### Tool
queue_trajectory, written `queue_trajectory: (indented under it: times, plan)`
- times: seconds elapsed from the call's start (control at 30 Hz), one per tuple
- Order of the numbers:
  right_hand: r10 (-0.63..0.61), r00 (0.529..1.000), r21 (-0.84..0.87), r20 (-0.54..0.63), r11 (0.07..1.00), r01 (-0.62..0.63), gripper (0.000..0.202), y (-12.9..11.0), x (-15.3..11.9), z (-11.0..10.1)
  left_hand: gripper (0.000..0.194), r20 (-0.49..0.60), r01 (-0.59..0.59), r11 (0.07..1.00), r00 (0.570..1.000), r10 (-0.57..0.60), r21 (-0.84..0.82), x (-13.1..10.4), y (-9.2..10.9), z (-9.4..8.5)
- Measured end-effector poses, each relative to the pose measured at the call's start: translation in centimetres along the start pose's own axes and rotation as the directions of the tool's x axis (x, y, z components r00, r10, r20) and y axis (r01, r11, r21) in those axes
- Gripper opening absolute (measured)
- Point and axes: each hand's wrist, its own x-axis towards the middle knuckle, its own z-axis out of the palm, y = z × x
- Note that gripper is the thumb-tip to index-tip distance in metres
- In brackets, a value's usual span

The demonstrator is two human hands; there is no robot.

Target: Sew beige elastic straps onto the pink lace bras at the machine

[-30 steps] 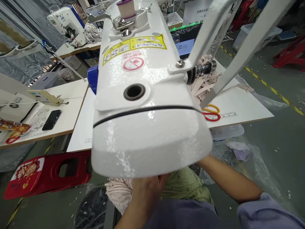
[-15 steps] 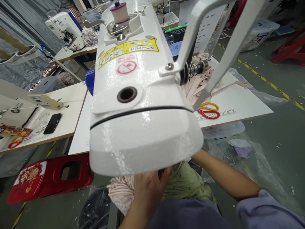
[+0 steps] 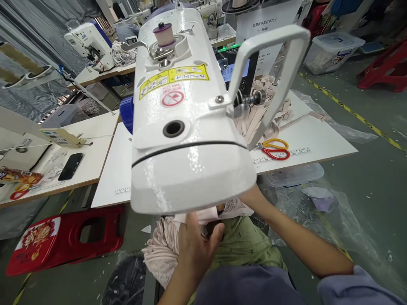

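The left hand (image 3: 197, 245) is partly open, thumb spread from the index finger, and its index fingertip touches a pale pink cloth (image 3: 208, 215); whether the fingers grip it cannot be told. The right hand (image 3: 249, 195) is mostly hidden behind the front end of the white sewing machine (image 3: 190, 178), so its opening and hold cannot be told. The cloth lies between the hands, just under the machine, with a lacy part near the right hand. A bundle of pale pink cloth pieces (image 3: 162, 250) lies just left of the left hand. Beyond the right hand, scissors (image 3: 276, 149) with yellow and red handles and a heap of pale straps (image 3: 267, 106) rest on the white table (image 3: 327, 142).
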Motion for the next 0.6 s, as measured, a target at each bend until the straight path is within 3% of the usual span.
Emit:
queue_trajectory:
  times: [0.07,0.13,0.23,0.33,0.43,0.47,0.53,0.6]
  plan:
    - [0.105,0.994,0.174,-0.022,0.98,-0.099,0.049,-0.4,-2.0,-0.9,0.076,0.036,0.019,1.0,0.999,-0.019,0.004,-0.9,0.8,0.3]
    - [0.169,0.983,0.285,0.067,0.941,-0.181,0.051,-1.4,-4.2,-1.7,0.077,0.053,0.042,0.999,0.998,-0.043,0.026,-2.0,2.6,0.5]
    - [0.226,0.944,0.257,0.242,0.923,-0.286,0.042,-3.2,-7.0,-2.7,0.077,0.08,-0.025,0.999,0.997,0.023,0.027,-3.9,5.7,0.6]
    - [0.36,0.896,0.3,0.259,0.852,-0.429,0.035,-4.4,-8.6,-3.7,0.073,0.14,-0.114,0.98,0.981,0.137,-0.162,-4.8,7.1,0.0]
    - [0.449,0.871,0.305,0.198,0.817,-0.49,0.035,-4.5,-8.8,-4.7,0.041,0.087,-0.127,0.916,0.981,0.173,-0.38,-4.1,6.7,-1.5]
    - [0.434,0.868,0.279,0.24,0.826,-0.49,0.035,-4.5,-8.7,-5.0,0.034,0.042,-0.182,0.888,0.975,0.22,-0.422,-3.6,6.5,-2.1]
    - [0.324,0.827,0.229,0.46,0.856,-0.463,0.032,-4.8,-8.3,-5.4,0.031,-0.018,-0.343,0.85,0.93,0.366,-0.399,-2.5,6.3,-2.9]
    - [0.164,0.704,0.162,0.691,0.914,-0.372,0.024,-5.3,-7.9,-5.5,0.033,0.048,-0.413,0.851,0.891,0.451,-0.324,-1.5,6.0,-3.0]
